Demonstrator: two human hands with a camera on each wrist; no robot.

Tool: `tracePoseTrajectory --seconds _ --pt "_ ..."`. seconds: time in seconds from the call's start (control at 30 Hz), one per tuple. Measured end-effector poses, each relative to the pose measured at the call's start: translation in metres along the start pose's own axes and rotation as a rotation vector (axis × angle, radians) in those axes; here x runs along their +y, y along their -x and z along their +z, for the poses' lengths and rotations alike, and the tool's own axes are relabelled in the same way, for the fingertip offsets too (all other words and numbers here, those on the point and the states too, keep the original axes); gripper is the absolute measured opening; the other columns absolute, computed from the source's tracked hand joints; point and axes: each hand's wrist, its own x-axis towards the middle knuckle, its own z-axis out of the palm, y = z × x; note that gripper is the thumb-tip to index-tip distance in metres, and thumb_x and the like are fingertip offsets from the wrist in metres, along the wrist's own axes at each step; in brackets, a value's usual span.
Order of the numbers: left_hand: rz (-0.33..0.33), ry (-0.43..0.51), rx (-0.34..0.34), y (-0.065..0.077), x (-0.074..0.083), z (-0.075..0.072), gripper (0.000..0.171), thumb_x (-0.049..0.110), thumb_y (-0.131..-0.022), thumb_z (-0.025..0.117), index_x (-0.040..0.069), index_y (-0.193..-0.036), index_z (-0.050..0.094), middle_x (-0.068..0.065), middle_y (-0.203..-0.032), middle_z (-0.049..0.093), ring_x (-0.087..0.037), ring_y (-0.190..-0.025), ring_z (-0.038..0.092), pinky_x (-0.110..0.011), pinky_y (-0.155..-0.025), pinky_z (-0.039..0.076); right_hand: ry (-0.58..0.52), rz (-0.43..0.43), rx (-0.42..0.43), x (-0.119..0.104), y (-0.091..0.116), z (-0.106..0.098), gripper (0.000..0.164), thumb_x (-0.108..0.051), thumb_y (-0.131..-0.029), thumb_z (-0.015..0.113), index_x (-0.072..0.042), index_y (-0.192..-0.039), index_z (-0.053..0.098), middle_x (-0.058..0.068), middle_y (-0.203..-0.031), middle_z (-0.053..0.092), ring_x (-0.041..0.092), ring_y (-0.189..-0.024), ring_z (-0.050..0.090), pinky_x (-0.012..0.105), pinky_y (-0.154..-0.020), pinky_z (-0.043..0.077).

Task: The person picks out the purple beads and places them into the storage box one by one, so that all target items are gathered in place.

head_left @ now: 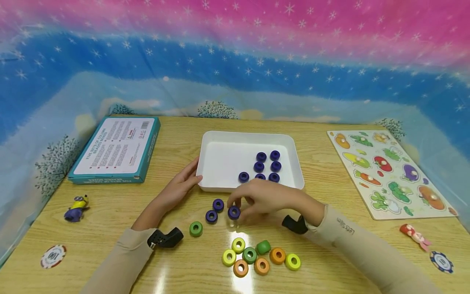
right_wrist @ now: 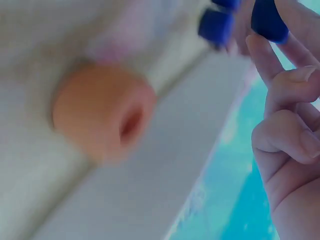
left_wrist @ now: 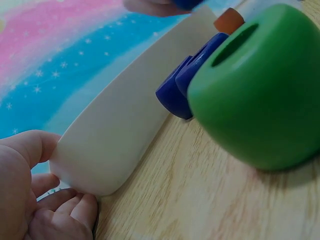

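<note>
My left hand (head_left: 175,190) grips the near left corner of a white tray (head_left: 224,159); the left wrist view shows its fingers curled about the corner. Between thumb and fingertip, my right hand (head_left: 266,196) pinches a purple bead (right_wrist: 270,22) in front of the tray, above the table. Several more purple beads (head_left: 243,181) sit toward the tray's right side, partly hidden behind the right hand. Two purple beads (head_left: 211,221) lie on the table just left of the held one, with a green bead (head_left: 196,234) nearer my left wrist.
Several yellow, green and orange beads (head_left: 262,271) cluster on the near table. A teal box (head_left: 114,149) and a minion figure (head_left: 75,212) are at left. A vegetable puzzle board (head_left: 371,179) and a red-and-pink figure (head_left: 415,236) are at right. Poker chips (head_left: 53,256) lie on both sides.
</note>
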Motion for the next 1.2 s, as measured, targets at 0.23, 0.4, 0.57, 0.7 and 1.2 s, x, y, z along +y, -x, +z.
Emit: tracePoseTrajectory --seconds 0.23,0.4,0.57,0.7,1.2 --pt "-0.001 0.001 -0.003 0.001 0.0 -0.001 0.055 0.011 -0.09 0.039 0.013 -0.137 0.01 -0.004 -0.139 0.01 -0.016 -0.124 0.015 -0.032 -0.097 0.019 -0.013 0.148 0.202 0.019 0.012 -0.024 0.029 -0.031 -0.075 0.062 -0.024 -0.103 0.057 -0.014 -0.085 0.055 0.005 -0.052 0.042 0.022 -0.047 0.037" --pt "0.004 -0.005 -0.008 0.002 -0.001 -0.002 0.055 0.012 -0.09 0.039 0.012 -0.137 0.01 -0.005 -0.139 0.01 -0.017 -0.124 0.015 -0.033 -0.097 0.019 0.007 0.231 0.315 0.039 0.01 -0.028 0.029 -0.029 -0.074 0.063 -0.019 -0.101 0.058 -0.01 -0.08 0.056 0.007 -0.051 0.043 0.023 -0.046 0.037" --pt "0.011 0.003 -0.013 0.002 -0.002 -0.002 0.055 0.011 -0.09 0.039 0.013 -0.137 0.011 -0.004 -0.139 0.011 -0.016 -0.124 0.015 -0.032 -0.097 0.019 0.029 0.325 0.383 0.051 0.005 -0.026 0.029 -0.026 -0.073 0.065 -0.015 -0.099 0.058 -0.005 -0.077 0.057 0.01 -0.053 0.046 0.025 -0.048 0.039" --pt "0.021 -0.004 -0.007 0.002 -0.003 -0.002 0.054 0.01 -0.09 0.039 0.012 -0.137 0.011 -0.004 -0.139 0.011 -0.017 -0.124 0.015 -0.03 -0.097 0.02 0.035 0.402 0.414 0.056 -0.001 -0.024 0.028 -0.025 -0.073 0.066 -0.014 -0.098 0.059 -0.003 -0.077 0.057 0.012 -0.057 0.047 0.026 -0.051 0.04" --pt "0.024 0.007 -0.016 0.0 0.0 -0.001 0.055 0.011 -0.09 0.039 0.012 -0.137 0.01 -0.003 -0.14 0.01 -0.015 -0.124 0.014 -0.027 -0.096 0.021 0.058 0.587 0.351 0.068 -0.013 -0.019 0.032 -0.029 -0.073 0.064 -0.015 -0.102 0.058 -0.002 -0.084 0.058 0.014 -0.073 0.052 0.03 -0.065 0.041"
